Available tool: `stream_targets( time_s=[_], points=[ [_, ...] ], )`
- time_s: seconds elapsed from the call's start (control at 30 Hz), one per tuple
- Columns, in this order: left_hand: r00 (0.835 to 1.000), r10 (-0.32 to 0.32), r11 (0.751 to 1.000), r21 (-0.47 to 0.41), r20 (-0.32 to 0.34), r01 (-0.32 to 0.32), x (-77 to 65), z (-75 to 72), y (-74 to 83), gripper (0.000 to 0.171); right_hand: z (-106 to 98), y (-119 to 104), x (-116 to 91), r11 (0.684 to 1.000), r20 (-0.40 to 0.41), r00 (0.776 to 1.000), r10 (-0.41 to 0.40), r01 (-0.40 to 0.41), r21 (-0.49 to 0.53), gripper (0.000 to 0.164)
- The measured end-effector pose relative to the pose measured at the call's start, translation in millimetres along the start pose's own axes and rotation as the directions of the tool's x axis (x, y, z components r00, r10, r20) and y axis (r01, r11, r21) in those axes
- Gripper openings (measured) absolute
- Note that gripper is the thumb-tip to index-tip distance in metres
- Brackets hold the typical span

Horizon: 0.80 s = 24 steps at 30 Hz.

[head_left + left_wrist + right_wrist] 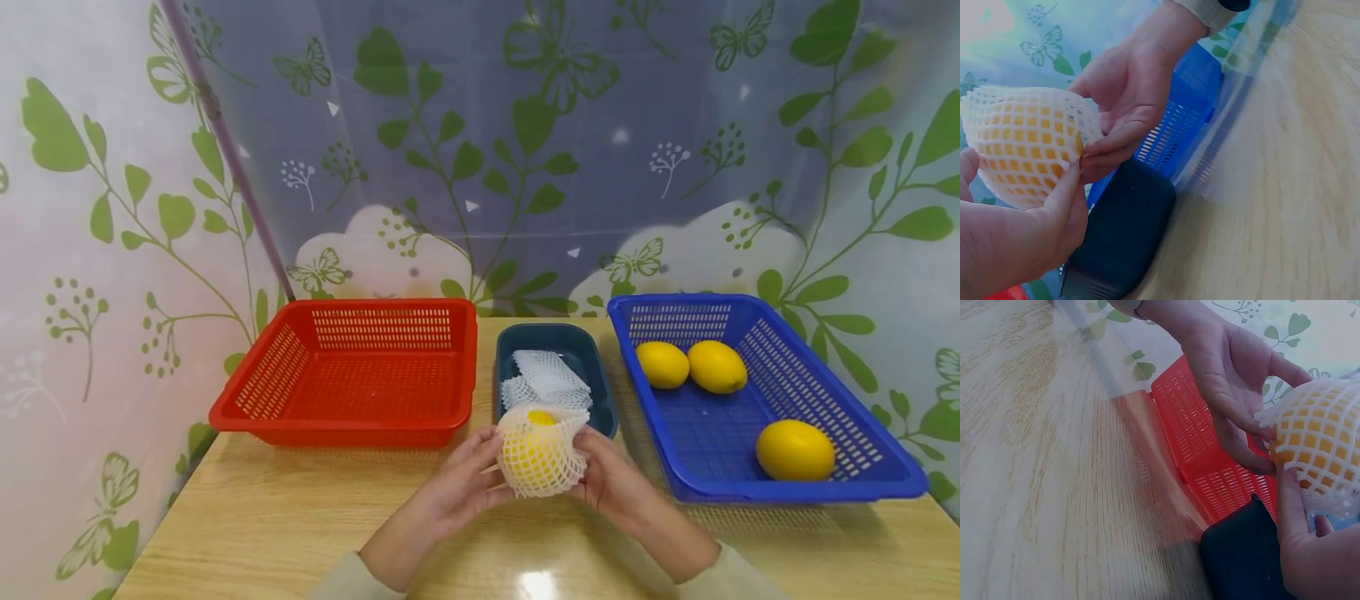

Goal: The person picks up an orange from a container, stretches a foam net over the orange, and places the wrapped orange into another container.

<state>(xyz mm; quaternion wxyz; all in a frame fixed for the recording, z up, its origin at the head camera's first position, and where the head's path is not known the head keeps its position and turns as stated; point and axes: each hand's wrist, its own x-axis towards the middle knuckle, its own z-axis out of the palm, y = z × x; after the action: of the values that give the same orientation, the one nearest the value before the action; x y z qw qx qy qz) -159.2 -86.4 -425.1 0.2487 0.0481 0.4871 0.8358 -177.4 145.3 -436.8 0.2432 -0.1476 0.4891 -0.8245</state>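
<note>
Fingers of left hand point(467, 483) and right hand point(613, 485) grasping yellow fruit point(541, 418) in white net point(551, 477), dark tray point(555, 336) behind, red basket point(375, 392) left, blue basket point(705, 433) right.

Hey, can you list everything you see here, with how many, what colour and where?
Wrapped lemon: one, yellow, between the hands
Foam net: one, white, around that lemon
Loose lemons: three, yellow, in the blue basket
Folded nets: count unclear, white, in the tray
Tray: one, dark teal, between the baskets
Red basket: one, red, left
Blue basket: one, blue, right
Table: one, light wood, underneath
Backdrop: patterned, blue-grey, white and green, behind
Sleeves: two, cream, bottom edge
Left hand: one, holding the wrapped lemon
Right hand: one, likewise
</note>
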Motion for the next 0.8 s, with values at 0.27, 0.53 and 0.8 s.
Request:
stream_targets(
  time_s=[0.27,0.53,0.8],
  points=[
    [1.000,0.000,1.000,-0.002,-0.001,0.000,1.0,0.2,0.4,0.034,4.5,-0.9,-0.3,1.000,-0.105,0.994,0.008,-0.008,-0.005,0.027],
    [1.000,0.002,1.000,0.006,0.008,-0.002,0.4,0.6,0.6,0.029,4.4,1.2,-0.6,0.999,-0.054,0.998,0.021,-0.019,0.032,0.026],
    [1.000,0.008,1.000,0.014,-0.008,-0.008,0.5,-0.7,-1.4,0.036,4.9,0.8,1.0,0.999,-0.017,0.999,0.050,-0.050,0.012,0.030]
  ],
)
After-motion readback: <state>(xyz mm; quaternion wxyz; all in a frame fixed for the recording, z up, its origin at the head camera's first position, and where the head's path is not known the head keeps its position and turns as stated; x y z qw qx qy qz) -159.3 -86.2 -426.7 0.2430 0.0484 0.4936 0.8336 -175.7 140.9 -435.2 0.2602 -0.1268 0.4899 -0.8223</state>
